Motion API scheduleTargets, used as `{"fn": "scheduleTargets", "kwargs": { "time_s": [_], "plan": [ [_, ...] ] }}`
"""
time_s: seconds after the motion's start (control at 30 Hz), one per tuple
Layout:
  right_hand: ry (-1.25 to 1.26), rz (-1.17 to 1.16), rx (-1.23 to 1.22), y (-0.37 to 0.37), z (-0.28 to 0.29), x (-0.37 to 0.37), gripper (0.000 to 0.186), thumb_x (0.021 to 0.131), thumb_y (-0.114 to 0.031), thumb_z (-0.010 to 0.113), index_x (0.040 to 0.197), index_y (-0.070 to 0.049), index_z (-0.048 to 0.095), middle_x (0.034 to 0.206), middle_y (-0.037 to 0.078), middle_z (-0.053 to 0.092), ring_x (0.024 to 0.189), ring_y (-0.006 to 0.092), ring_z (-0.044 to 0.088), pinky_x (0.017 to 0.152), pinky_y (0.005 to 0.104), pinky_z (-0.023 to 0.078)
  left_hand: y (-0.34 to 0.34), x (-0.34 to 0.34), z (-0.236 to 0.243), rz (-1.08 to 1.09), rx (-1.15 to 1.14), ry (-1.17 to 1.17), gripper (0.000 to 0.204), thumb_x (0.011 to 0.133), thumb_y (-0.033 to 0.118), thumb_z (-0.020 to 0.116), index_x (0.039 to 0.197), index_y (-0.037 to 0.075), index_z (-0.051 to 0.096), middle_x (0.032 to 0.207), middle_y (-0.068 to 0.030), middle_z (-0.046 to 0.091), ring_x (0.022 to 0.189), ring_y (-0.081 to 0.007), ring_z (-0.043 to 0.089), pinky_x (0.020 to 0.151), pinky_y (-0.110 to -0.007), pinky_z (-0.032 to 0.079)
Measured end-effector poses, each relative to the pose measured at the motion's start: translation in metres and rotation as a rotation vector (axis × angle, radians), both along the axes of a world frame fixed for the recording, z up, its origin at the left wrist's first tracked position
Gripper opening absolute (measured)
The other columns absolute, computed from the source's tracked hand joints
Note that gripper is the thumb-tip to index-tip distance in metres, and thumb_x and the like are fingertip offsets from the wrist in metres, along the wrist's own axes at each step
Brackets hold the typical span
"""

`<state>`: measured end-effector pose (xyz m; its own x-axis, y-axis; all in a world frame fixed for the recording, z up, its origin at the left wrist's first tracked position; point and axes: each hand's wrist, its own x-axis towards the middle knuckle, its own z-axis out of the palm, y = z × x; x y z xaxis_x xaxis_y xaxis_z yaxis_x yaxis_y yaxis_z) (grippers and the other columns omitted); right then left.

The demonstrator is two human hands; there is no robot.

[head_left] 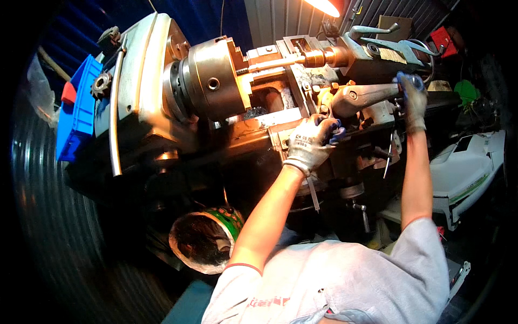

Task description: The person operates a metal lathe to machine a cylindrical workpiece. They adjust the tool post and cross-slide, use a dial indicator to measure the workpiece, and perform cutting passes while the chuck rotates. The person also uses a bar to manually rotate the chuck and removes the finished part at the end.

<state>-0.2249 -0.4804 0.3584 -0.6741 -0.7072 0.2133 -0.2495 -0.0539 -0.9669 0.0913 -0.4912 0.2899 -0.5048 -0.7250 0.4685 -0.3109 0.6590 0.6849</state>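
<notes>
A metalworking lathe fills the middle of the view. Its large chuck (213, 78) is at the left, and a thin pale rod (275, 63) runs from the chuck to the tailstock (337, 55). On the carriage sits a tool post (325, 98) with a thick grey lever (369, 97) pointing right. My right hand (413, 100), in a grey and blue work glove, is closed around the lever's far end. My left hand (314, 141), gloved alike, is curled just in front of the tool post; whatever its fingers hold is hidden.
A lit lamp (325, 5) hangs above the tailstock. At the left are a blue plastic bin (80, 116) and a long metal bar handle (116, 116). Below the lathe stands a round bucket (218, 232). A white molded panel (467, 167) lies to the right.
</notes>
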Motion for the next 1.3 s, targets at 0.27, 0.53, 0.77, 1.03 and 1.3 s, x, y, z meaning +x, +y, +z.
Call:
{"fn": "scheduleTargets", "kwargs": {
  "time_s": [0.27,0.53,0.77,1.03,1.3],
  "plan": [
    [-0.462,0.336,-0.475,-0.025,-0.01,-0.031,0.033,0.094,-0.031,0.053,0.111,-0.004,0.063,0.104,0.007,0.066,0.097,0.0176,0.061,0.089,0.033,0.047,-0.011,-0.013,-0.013,-0.005,-0.07,-0.08,0.052,0.062,0.007,0.076,0.109,0.017,0.056,0.114,-0.0115,0.06,0.109,-0.0342,0.056,0.09,-0.041,0.049],
    [0.401,0.101,-0.339,0.031,-0.039,-0.01,0.042,0.095,-0.038,0.053,0.121,-0.006,0.056,0.112,0.01,0.06,0.107,0.0189,0.054,0.093,0.0333,0.041,0.031,0.021,-0.008,0.078,-0.173,0.236,0.053,0.073,0.013,0.076,0.121,0.008,0.053,0.109,-0.0135,0.062,0.102,-0.0344,0.056,0.09,-0.045,0.043],
    [0.133,-0.225,0.5,0.294,-0.105,0.029,0.046,0.099,-0.03,0.046,0.132,0.002,0.049,0.131,0.013,0.053,0.121,0.0225,0.049,0.105,0.0353,0.035,0.176,0.163,-0.206,0.36,0.81,-0.356,0.022,0.077,0.018,0.071,0.092,0.004,0.064,0.082,-0.0207,0.063,0.075,-0.0381,0.061,0.069,-0.045,0.049],
    [0.196,0.08,0.798,0.337,-0.13,0.171,0.054,0.091,-0.024,0.061,0.136,0.0,0.042,0.134,0.02,0.048,0.122,0.0323,0.047,0.105,0.0426,0.035,0.268,0.005,-0.352,-0.064,2.043,0.068,0.048,0.086,0.034,0.053,0.125,0.007,0.053,0.12,-0.0176,0.058,0.109,-0.0333,0.056,0.096,-0.04,0.045],
    [0.419,0.034,0.824,0.306,-0.149,0.175,0.048,0.096,-0.025,0.05,0.135,0.001,0.042,0.13,0.023,0.052,0.117,0.0388,0.051,0.1,0.043,0.039,0.25,0.08,-0.306,-0.2,2.481,1.352,0.042,0.099,0.026,0.035,0.137,0.008,0.043,0.131,-0.0136,0.053,0.117,-0.0273,0.052,0.104,-0.043,0.04]
  ]
}}
